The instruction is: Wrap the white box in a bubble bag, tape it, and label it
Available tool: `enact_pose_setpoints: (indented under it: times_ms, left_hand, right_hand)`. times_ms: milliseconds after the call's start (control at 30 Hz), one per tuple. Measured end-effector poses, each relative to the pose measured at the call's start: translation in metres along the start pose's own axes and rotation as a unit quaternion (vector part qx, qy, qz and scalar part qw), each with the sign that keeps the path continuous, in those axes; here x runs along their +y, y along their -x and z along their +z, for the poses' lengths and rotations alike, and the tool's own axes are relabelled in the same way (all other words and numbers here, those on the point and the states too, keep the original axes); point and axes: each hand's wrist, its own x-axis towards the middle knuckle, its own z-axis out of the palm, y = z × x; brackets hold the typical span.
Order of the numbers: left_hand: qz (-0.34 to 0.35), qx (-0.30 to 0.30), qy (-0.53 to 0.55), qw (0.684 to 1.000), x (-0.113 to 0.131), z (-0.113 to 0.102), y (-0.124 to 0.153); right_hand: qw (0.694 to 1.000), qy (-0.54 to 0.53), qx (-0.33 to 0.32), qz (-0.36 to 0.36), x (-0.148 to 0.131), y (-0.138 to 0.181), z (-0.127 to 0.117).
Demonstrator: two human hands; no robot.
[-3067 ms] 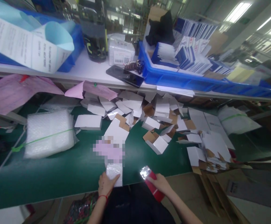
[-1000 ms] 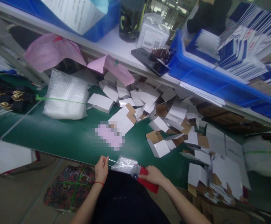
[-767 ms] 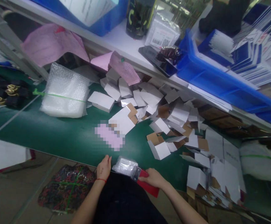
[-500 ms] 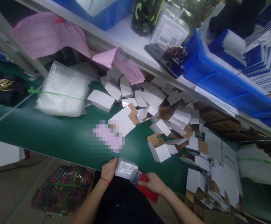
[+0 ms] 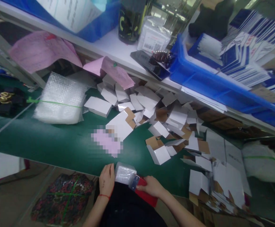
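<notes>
1. Since half a second ago, the left hand (image 5: 107, 180) has been pressed closer against the side of the small bubble-wrap bag (image 5: 125, 173), and the bag has been drawn nearer to the body.
2. The bubble-wrap bag is held by the left hand, with the fingers laid flat along its left side.
3. A red flat case (image 5: 146, 193) is gripped by the right hand (image 5: 151, 186), with the fingers closed over its top.
4. The shiny end of the red case is pushed into the open mouth of the bag, so the two are touching.
5. Both things are held at the near edge of the green table (image 5: 56, 145), just over a dark lap.
6. A red string is worn on the left wrist.
7. Just past the hands, a blurred pink patch is seen on the table.
8. Farther back, a big heap of small white cardboard boxes (image 5: 161, 116) is spread out, many lying open.
9. To the left, a stack of bubble wrap (image 5: 59, 99) is tied with a green band.
10. Above, a white shelf (image 5: 113, 47) is seen, with a black phone (image 5: 146, 63) and a blue bin (image 5: 213, 83) of cards on it.
11. Pink paper sheets (image 5: 42, 52) are hung under the shelf.
</notes>
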Motion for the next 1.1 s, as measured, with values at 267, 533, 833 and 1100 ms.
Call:
enact_pose_setpoints:
  times_ms: [267,533,833,1100]
  left_hand:
    - [-0.052,-0.029,-0.071,0.996,0.051,0.014,-0.003]
    - [-0.084,-0.087,-0.091,0.989,0.052,0.000,-0.010]
    - [-0.079,-0.107,-0.050,0.990,0.038,0.002,-0.016]
    - [-0.055,-0.064,0.054,0.995,-0.028,-0.019,-0.048]
  right_hand:
    - [1.000,0.009,-0.013,-0.014,-0.002,-0.001,-0.009]
    - [0.998,0.014,-0.054,-0.019,0.050,0.005,-0.025]
    - [0.993,0.017,-0.107,-0.052,0.041,-0.047,-0.026]
    - [0.990,0.034,-0.086,-0.103,-0.036,-0.045,-0.048]
